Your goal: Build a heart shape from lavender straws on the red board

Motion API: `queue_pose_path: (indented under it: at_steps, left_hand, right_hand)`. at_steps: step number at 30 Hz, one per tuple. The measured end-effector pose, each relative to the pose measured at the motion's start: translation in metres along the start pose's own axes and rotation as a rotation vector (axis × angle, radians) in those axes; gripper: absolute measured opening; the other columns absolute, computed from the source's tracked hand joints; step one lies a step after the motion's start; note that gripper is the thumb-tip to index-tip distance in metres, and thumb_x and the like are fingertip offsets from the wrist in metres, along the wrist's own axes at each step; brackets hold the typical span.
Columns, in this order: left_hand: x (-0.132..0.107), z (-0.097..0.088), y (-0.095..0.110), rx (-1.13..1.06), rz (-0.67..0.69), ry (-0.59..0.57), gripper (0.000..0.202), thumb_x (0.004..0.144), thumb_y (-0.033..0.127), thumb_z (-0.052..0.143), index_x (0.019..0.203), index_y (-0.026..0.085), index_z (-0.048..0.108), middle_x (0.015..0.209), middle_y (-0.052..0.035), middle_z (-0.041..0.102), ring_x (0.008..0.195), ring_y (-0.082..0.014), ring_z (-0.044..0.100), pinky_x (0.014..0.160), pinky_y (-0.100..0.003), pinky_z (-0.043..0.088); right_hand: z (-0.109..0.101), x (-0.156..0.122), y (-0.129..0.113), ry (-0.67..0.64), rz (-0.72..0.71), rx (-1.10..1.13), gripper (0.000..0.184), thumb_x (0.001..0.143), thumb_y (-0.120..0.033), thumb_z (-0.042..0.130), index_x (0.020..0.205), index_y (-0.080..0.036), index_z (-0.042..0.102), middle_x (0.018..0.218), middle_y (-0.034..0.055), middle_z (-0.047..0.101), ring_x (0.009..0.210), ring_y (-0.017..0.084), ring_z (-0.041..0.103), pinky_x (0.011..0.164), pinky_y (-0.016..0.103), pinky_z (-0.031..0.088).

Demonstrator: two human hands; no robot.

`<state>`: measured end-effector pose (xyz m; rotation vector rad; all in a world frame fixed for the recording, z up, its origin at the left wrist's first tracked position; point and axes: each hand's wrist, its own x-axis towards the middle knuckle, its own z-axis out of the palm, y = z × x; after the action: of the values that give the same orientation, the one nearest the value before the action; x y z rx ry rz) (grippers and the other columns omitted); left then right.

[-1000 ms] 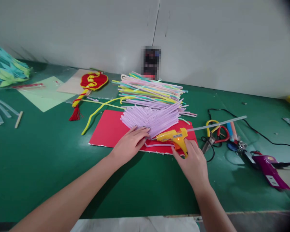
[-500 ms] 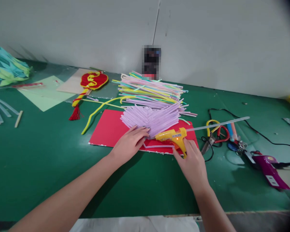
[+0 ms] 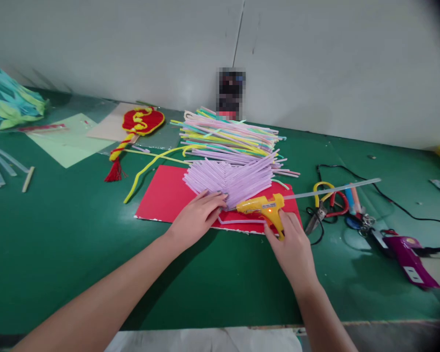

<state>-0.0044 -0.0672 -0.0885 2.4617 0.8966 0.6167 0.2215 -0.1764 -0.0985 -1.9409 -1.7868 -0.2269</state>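
Lilac pipe cleaners lie side by side in a V-patterned fan shape over a red sheet. My left hand is at the lower left edge of the fan, its fingers closed on the lilac strands; the exact pinch is hidden. My right hand is wrapped round the handle of a yellow hot glue gun. The nozzle points left at the fan's lower tip, close to my left fingertips. A long glue stick sticks out of its back. One bent lilac pipe cleaner runs below the gun between my hands.
Behind the fan lies a pile of coloured pipe cleaners. A red and yellow tasselled fan ornament is at left, with glue sticks beyond. At right are scissors, a black cord and a purple power strip.
Hardly anything differs; the glue gun and my right hand have shifted very slightly to the right. My left hand stays in place.
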Motion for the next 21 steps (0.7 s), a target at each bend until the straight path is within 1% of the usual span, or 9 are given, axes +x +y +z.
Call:
queue_pose_path:
  at_steps: [14,21]
  left_hand:
    - [0.0001,-0.0012,0.0008,-0.010,0.005,0.005,0.021,0.092,0.015,0.041,0.104,0.022,0.057,0.128,-0.0017,0.059,0.123,-0.0151,0.050,0.111,-0.043,0.032]
    - [0.0000,-0.0007,0.0006,-0.010,0.005,0.010,0.021,0.092,0.015,0.041,0.104,0.022,0.056,0.129,-0.0015,0.059,0.123,-0.0151,0.049,0.111,-0.044,0.032]
  right_hand:
    - [-0.0011,0.0002,-0.0004,0.001,-0.017,0.027,0.034,0.089,-0.030,0.047,0.119,-0.014,0.050,0.099,0.0132,0.059,0.088,0.025,0.061,0.073,0.038,0.053]
    - [-0.0020,0.0009,-0.0013,0.000,-0.019,0.033,0.033,0.089,-0.030,0.046,0.119,-0.015,0.050,0.097,0.0125,0.060,0.087,0.024,0.061,0.071,0.037,0.053]
